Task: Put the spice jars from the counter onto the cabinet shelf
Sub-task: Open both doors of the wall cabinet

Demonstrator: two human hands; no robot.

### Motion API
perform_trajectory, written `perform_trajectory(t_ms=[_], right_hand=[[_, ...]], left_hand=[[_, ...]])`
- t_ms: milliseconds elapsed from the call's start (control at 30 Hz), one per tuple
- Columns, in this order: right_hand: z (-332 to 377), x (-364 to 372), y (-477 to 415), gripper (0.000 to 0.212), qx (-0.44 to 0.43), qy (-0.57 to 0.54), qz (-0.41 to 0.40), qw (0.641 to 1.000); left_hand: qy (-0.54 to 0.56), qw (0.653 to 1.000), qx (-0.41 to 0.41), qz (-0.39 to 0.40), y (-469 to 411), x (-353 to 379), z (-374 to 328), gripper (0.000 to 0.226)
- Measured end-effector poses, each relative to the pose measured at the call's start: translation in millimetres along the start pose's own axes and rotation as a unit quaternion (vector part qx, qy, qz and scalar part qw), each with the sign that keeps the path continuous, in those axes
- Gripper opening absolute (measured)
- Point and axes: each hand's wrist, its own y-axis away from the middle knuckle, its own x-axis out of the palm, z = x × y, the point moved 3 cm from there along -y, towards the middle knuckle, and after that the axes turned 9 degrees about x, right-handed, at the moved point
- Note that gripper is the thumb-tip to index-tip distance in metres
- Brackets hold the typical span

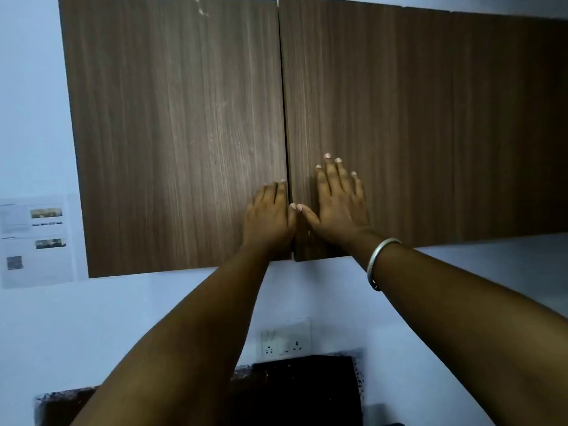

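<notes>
The right hand (338, 207) lies flat, fingers straight and spread, holding nothing, its palm pressed on the right door (399, 118) of a wood-grain wall cabinet. Just beside it, thumb tips almost touching, the left hand (269, 216) rests on the left door (172, 133) with its fingertips at the narrow seam between the doors; whether those fingers hook the door's edge or only lie against it cannot be told. A silver bangle (379, 262) circles the right wrist below the hand. Both doors look closed or nearly so, with the right door's lower corner hanging slightly below the left's. No spice jars are in view, and the cabinet shelf is hidden behind the doors. Well below the hands, between the forearms, are a wall socket (284, 341) and a dark surface (301, 392), probably the counter. Far left of the hands, printed sheets (33, 241) hang on the wall. Judging by the task, the doors are the step in hand: both hands should work close to the seam, moving evenly, with fingertips kept out of the gap to avoid a pinch.
</notes>
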Motion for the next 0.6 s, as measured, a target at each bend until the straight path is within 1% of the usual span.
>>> perform_trajectory(t_ms=[33,67,133,200,300,400,500,533,600], right_hand=[[0,3,-1,0.093,0.01,-0.007,0.015,1.0],[0,4,-1,0.093,0.026,-0.018,0.023,0.999],[-1,13,-3,0.091,0.048,-0.03,0.05,0.997],[-3,21,-3,0.09,0.06,-0.044,0.084,0.994],[-5,25,-4,0.09,0.036,-0.031,0.114,0.992],[-9,25,-3,0.089,0.029,-0.023,0.108,0.993],[-7,21,1,0.09,0.046,-0.046,0.098,0.993],[-4,18,1,0.09,0.056,-0.054,0.087,0.993],[1,2,2,0.092,0.085,-0.089,0.055,0.991]], left_hand=[[0.093,0.995,-0.045,-0.005,-3,9,0,0.062],[0.18,0.979,-0.093,-0.01,-6,13,-1,0.058],[0.31,0.931,-0.192,-0.026,-13,27,-7,0.055],[0.383,0.882,-0.271,-0.041,-20,36,-14,0.048],[0.428,0.834,-0.343,-0.053,-30,46,-18,0.039],[0.48,0.788,-0.383,-0.053,-31,47,-21,0.034],[0.55,0.737,-0.388,-0.061,-28,38,-25,0.024],[0.565,0.728,-0.381,-0.067,-25,33,-29,0.025],[0.594,0.72,-0.351,-0.069,-17,17,-41,0.035]])
